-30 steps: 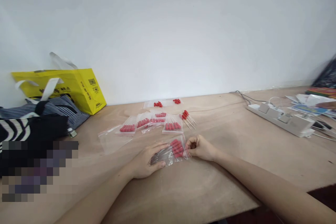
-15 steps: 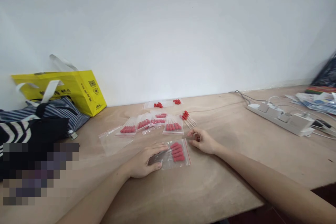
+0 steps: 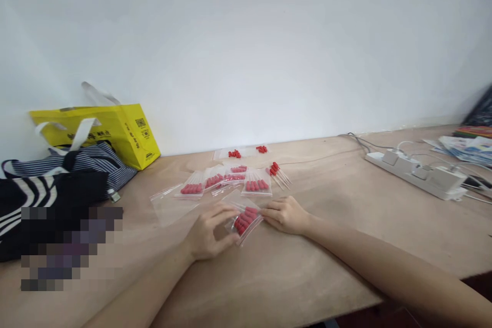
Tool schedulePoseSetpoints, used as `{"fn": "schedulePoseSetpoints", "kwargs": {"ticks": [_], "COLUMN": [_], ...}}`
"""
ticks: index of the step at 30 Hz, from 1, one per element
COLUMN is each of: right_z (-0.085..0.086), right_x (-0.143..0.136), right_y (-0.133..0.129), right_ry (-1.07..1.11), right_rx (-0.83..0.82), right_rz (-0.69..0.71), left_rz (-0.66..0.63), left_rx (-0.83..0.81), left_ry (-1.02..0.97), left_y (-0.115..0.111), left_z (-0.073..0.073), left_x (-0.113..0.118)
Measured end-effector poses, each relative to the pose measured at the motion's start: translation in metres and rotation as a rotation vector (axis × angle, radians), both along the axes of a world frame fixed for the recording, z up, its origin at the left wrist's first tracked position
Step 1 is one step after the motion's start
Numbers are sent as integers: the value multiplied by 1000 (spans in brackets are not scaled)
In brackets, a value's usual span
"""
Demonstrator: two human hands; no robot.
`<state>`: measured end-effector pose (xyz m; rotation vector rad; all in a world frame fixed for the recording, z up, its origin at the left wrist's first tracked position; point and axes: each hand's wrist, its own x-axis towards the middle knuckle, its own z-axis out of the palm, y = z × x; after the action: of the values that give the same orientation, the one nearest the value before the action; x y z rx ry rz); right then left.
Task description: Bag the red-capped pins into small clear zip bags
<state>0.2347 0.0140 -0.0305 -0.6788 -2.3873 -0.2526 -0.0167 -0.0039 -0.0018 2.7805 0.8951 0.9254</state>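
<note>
A clear zip bag (image 3: 246,221) with several red-tipped sticks lies tilted on the table between my hands. My left hand (image 3: 213,230) is at its left edge, thumb and fingers spread apart around that side. The fingers of my right hand (image 3: 284,214) are pressed together at the bag's right corner. Beyond them lie more filled bags, among them one at the left (image 3: 191,189) and one at the right (image 3: 257,185). Several loose red-tipped sticks (image 3: 280,173) rest beside the right one. A flat clear bag (image 3: 169,207) lies to the left.
Two groups of small red pieces (image 3: 234,154) lie on clear bags near the wall. At the left stand a yellow bag (image 3: 132,136) and a black striped bag (image 3: 80,189). On the right are a power strip (image 3: 418,177) with plugs and cables, and papers (image 3: 467,147).
The bag has turned, its red tips now pointing toward the front. My right hand has moved left onto its corner, and my left hand has lifted and shifted slightly left.
</note>
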Motion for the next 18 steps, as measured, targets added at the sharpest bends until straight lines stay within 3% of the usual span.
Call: {"fn": "schedulePoseSetpoints", "kwargs": {"ticks": [2,8,11,18], "right_z": [0,-2,-2,1], "right_x": [-2,-4,-5,-7], "right_y": [2,10,12,14], "right_ry": [-15,-21,-22,-129], "right_rx": [50,40,59,285], "right_rz": [20,42,51,52], "left_rz": [-80,-112,-67,-53], "left_rx": [81,463,483,537], "left_ry": [78,275,262,261], "left_y": [-8,-12,-8,-1], "left_z": [-2,-7,-9,-4], "left_x": [0,-4,-6,-9]}}
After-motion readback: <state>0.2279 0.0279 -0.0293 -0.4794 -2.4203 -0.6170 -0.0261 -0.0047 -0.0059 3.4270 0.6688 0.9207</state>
